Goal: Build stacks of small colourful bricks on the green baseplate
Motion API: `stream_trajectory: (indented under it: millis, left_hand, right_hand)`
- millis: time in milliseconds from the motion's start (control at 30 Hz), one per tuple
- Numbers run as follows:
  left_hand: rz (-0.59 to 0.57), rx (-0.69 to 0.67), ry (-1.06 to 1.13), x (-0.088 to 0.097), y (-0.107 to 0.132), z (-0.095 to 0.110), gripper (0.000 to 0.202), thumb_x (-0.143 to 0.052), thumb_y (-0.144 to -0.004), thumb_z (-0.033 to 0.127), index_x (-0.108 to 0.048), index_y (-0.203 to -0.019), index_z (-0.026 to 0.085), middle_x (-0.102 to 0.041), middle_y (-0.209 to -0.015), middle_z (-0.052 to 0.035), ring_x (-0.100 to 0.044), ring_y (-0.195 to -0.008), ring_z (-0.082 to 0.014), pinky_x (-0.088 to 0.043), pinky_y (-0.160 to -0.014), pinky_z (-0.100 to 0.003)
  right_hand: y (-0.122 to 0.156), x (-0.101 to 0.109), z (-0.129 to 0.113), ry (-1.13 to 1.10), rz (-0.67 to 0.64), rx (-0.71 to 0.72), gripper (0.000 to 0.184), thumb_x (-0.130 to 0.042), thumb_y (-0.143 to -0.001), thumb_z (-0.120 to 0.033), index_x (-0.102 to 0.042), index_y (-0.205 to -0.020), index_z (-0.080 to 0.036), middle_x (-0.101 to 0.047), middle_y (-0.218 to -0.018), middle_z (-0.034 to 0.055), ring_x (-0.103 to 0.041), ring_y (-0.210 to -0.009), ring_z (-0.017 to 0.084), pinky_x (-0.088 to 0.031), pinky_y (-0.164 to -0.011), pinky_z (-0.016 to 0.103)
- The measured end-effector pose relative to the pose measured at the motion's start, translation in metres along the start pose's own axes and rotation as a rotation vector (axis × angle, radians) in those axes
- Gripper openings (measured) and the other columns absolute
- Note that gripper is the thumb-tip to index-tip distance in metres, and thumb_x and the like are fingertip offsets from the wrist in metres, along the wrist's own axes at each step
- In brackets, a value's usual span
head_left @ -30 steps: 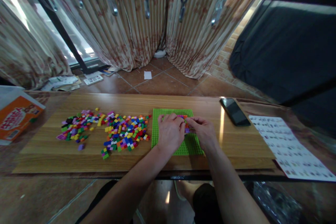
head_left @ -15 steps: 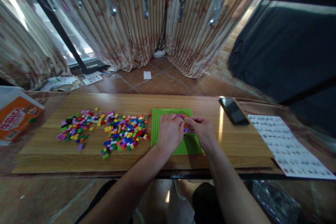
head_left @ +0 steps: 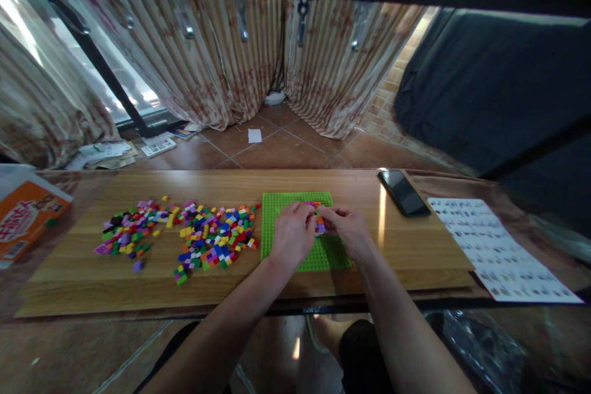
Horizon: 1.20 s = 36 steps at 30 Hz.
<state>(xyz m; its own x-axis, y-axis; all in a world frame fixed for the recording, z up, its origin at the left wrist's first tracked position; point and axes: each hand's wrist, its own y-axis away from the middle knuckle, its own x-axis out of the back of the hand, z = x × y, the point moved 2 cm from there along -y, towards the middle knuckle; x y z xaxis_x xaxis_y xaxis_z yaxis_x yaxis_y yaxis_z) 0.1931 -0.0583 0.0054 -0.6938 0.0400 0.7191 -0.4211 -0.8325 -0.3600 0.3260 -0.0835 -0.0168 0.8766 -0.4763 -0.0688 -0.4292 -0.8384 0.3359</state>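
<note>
A green studded baseplate (head_left: 272, 209) lies on the wooden board in front of me. Over its middle, my left hand (head_left: 295, 231) and my right hand (head_left: 346, 228) meet with fingers curled around a small cluster of toy bricks (head_left: 320, 225) in purple, orange and pink. The left fingers press at the cluster's left side and cover part of it. On the other side, my right thumb and fingertips pinch its edge. Whether the cluster is fixed to the baseplate or held just above it, I cannot tell.
Loose coloured bricks (head_left: 217, 234) spread over the left half of the wooden board (head_left: 152, 289). A black phone (head_left: 404, 192) lies at the right, beside a printed sheet (head_left: 498, 252). An orange and white box (head_left: 28, 215) stands at the far left. Curtains hang behind.
The whole view has shifted slightly, so the scene sits a little further left. Both hands stay over the baseplate at the brick cluster, with little change in their grip.
</note>
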Motion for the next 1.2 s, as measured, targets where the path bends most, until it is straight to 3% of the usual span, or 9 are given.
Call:
stream_trajectory:
  millis: [133, 467, 767, 900, 1200]
  left_hand:
    - [-0.006, -0.008, -0.002, 0.0007, -0.0008, 0.0003, 0.013, -0.051, -0.087, 0.016, -0.063, -0.082, 0.018, -0.061, -0.083, -0.0031, -0.057, -0.081, -0.0161, -0.043, -0.075, -0.028]
    - [-0.006, -0.002, -0.003, 0.0009, -0.0008, 0.0010, 0.012, -0.052, -0.087, 0.016, -0.062, -0.082, 0.019, -0.061, -0.083, -0.0032, -0.056, -0.080, -0.0162, -0.043, -0.074, -0.028]
    - [-0.001, -0.011, 0.000, 0.0000, -0.0005, 0.0003, 0.012, -0.052, -0.087, 0.015, -0.063, -0.082, 0.018, -0.060, -0.082, -0.0034, -0.056, -0.080, -0.0161, -0.043, -0.076, -0.029]
    - [0.005, -0.024, 0.017, -0.0017, 0.0004, -0.0010, 0.014, -0.051, -0.087, 0.015, -0.065, -0.091, 0.019, -0.062, -0.088, -0.0043, -0.057, -0.086, -0.0167, -0.045, -0.080, -0.030]
    - [0.018, -0.096, -0.026, -0.0059, 0.0028, -0.0047, 0.019, -0.048, -0.092, 0.022, -0.067, -0.094, 0.021, -0.063, -0.093, -0.0050, -0.058, -0.091, -0.0172, -0.046, -0.086, -0.032]
  right_hand:
    - [0.0020, 0.0028, 0.0014, -0.025, -0.031, -0.006, 0.044, -0.082, -0.052, -0.054, -0.063, -0.061, -0.015, -0.062, -0.054, -0.0004, -0.054, -0.048, 0.008, -0.043, -0.046, 0.020]
    - [0.0023, 0.0041, 0.0018, -0.081, -0.034, -0.017, 0.042, -0.084, -0.051, -0.051, -0.064, -0.064, -0.016, -0.061, -0.054, -0.0012, -0.053, -0.047, 0.008, -0.043, -0.047, 0.021]
    - [-0.0023, -0.0028, 0.0027, -0.089, -0.001, 0.097, 0.042, -0.084, -0.048, -0.050, -0.065, -0.062, -0.015, -0.062, -0.055, -0.0002, -0.053, -0.047, 0.010, -0.046, -0.049, 0.025]
    - [-0.0019, -0.0046, 0.0017, -0.075, 0.029, 0.139, 0.041, -0.083, -0.049, -0.049, -0.065, -0.060, -0.015, -0.061, -0.053, -0.0014, -0.050, -0.045, 0.009, -0.044, -0.047, 0.024]
    - [-0.0031, -0.0036, 0.0033, -0.057, 0.036, 0.155, 0.040, -0.082, -0.050, -0.050, -0.065, -0.061, -0.015, -0.059, -0.052, -0.0014, -0.051, -0.046, 0.010, -0.044, -0.048, 0.024]
